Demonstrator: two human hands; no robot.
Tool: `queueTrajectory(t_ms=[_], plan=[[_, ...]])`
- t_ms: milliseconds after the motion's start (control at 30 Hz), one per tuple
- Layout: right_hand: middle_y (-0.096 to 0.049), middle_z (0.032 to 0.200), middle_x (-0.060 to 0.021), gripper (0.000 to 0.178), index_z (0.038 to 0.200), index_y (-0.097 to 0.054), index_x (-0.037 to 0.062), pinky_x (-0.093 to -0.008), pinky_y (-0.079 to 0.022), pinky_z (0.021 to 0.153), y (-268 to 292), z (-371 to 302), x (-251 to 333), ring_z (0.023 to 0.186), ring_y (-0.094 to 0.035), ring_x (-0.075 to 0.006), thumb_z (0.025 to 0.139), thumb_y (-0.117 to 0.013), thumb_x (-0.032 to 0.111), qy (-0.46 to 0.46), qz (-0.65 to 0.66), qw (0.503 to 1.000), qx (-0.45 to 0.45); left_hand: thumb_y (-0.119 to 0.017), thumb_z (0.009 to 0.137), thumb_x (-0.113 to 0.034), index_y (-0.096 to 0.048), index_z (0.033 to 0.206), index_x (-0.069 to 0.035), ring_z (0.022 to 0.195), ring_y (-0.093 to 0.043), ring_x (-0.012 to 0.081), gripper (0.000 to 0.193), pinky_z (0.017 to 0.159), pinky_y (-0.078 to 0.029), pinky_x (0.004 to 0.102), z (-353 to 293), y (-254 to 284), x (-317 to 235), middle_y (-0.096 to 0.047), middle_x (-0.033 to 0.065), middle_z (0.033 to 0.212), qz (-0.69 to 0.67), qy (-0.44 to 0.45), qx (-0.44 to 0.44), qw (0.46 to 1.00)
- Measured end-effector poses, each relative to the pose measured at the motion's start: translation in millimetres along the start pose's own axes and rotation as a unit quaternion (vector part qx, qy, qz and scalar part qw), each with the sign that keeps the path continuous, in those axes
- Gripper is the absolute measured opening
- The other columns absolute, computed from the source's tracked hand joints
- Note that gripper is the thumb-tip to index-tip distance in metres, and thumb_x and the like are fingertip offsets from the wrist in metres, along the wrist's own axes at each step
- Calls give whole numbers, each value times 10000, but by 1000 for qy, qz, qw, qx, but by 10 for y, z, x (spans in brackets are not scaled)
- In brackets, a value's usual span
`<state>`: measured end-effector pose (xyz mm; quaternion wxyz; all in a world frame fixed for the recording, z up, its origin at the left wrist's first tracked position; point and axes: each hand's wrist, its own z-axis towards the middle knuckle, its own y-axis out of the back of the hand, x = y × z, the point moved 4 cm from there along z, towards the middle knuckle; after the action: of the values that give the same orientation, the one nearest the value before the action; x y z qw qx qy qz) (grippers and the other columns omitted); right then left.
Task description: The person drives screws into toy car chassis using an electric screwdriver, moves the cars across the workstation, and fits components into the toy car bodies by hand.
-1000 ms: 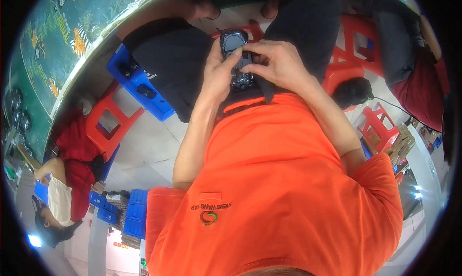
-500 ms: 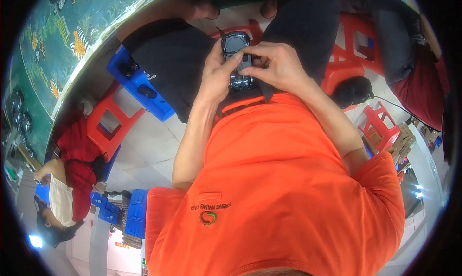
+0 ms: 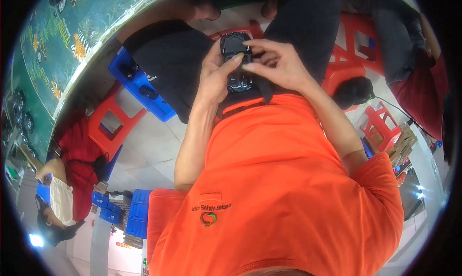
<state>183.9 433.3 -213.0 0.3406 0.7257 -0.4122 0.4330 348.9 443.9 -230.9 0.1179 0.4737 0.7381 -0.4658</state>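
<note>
Item: 1 black toy car [image 3: 237, 64], held over the lap between 2 hands. Left hand [image 3: 215, 79] wraps its left side, thumb across the body. Right hand [image 3: 279, 64] fingers pinch its right edge. Surroundings: blue crate [image 3: 139, 91] close at left, red stool [image 3: 111, 124] beyond; patterned table edge [image 3: 82, 69] near above.

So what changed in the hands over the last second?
Little. The right hand brought its fingers lower across the small black toy car, meeting the left hand's thumb. Both hands keep their grip on the car above the lap; blue tray unmoved.
</note>
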Motion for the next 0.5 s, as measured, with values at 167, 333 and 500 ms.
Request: queueTrajectory(t_ms=[167, 333, 500], plan=[[-721, 891, -134, 269, 1001, -620, -70, -263, -562, 637, 85, 118, 28, 724, -717, -154, 921, -727, 164, -36, 99, 991, -79, -607, 911, -2, -522, 1324, -5, 1005, -689, 242, 421, 865, -592, 369, 67, 9, -43, -651, 138, 1160, -19, 18, 1, 1000], [-712, 862, -83, 193, 995, -635, -27, -249, -543, 670, 203, 221, 307, 785, -686, -99, 945, -703, 147, 19, -29, 992, -123, -556, 896, -13, -450, 1359, 8, 964, -717, 323, 475, 800, -630, 443, 31, -71, -225, -646, 203, 1172, -15, 44, 6, 999], [-686, 716, -72, 89, 868, -678, -19, -240, -503, 556, 479, 351, 1384, 580, -644, -116, 843, -758, 11, 317, -107, 918, -214, -605, 923, -1, -489, 1354, -10, 991, -711, 335, 446, 830, -626, 456, -10, -14, -127, -638, 156, 1145, -97, 61, -5, 993]])
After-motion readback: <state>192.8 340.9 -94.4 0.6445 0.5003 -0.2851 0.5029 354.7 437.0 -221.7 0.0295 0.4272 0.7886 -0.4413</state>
